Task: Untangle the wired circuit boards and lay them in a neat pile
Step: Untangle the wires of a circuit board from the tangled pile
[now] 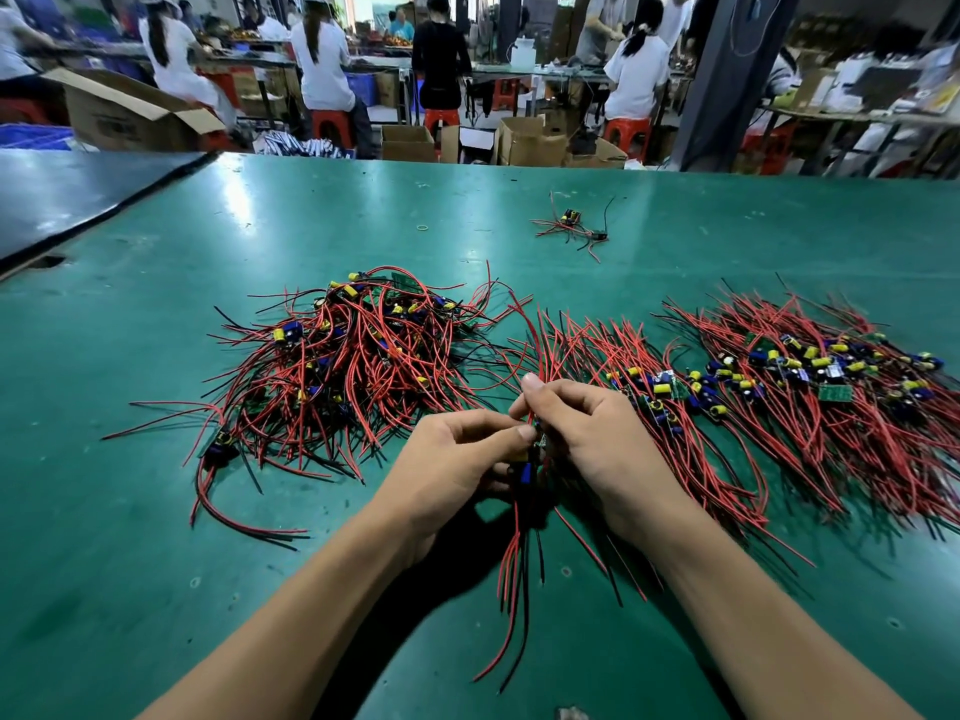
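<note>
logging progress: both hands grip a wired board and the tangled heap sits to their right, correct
Not quite. In the head view the tangled heap sits to their left; laid-out boards are on the right. The left hand and right hand do grip a wired board.

A small held board [535,456], green with a blue part, is pinched between the fingers [496,419] of the left hand [452,459] and right hand [587,433]. Its red and black wires hang below the fingers. Left of and beyond the fingers lies a tangled heap [353,366] of boards with yellow and blue parts, wires looping every way. Just right of the fingers, a combed pile [649,392] lies with wires roughly parallel. A second pile [831,376] lies farther right. A stray board [571,223] lies well beyond.
</note>
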The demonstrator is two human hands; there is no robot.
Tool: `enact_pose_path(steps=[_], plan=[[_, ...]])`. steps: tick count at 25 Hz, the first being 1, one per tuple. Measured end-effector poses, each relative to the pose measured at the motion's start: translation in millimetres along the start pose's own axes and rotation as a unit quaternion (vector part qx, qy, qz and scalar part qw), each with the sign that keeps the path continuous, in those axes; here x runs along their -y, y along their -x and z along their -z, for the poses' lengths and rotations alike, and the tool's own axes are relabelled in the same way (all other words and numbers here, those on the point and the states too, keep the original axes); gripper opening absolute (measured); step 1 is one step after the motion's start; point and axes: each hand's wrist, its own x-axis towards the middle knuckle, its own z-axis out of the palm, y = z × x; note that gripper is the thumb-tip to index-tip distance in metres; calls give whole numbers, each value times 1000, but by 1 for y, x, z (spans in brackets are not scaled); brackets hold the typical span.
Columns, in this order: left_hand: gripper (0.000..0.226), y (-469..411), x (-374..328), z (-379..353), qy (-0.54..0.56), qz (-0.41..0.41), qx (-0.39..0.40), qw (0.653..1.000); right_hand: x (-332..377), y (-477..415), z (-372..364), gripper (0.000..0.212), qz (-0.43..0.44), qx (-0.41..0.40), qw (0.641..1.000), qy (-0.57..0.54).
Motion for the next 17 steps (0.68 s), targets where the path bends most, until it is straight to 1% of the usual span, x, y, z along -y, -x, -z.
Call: enact_pose_path(steps=[2,4,6,7,9,11,13,15,17], plan=[[8,0,1,-1,-4,-13,-22,1000,-3,0,-1,28,12,-1,1000,20],[8,0,3,-1,-17,-25,-24,999,-5,2,-3,27,33,-7,995,93],[10,0,3,1,-43,-29,-3,999,-4,3,-4,35,61,-18,981,182],[12,0,2,2,-51,-27,9,998,-3,3,-3,38,67,-29,976,203],[16,-1,1,3,-53,-16,29,998,2,1,3,39,59,-59,976,202],[15,-1,1,3,-63,-14,39,997,5,-2,7,43,25,-81,988,130],[12,-1,2,3,-79,-21,47,996,9,-4,7,50,-28,-85,996,15],[11,0,1,3,-82,-25,49,995,12,-6,9,59,-81,-59,992,-83],[10,1,1,3,-71,-21,50,996,15,-7,14,66,-112,-20,983,-147]])
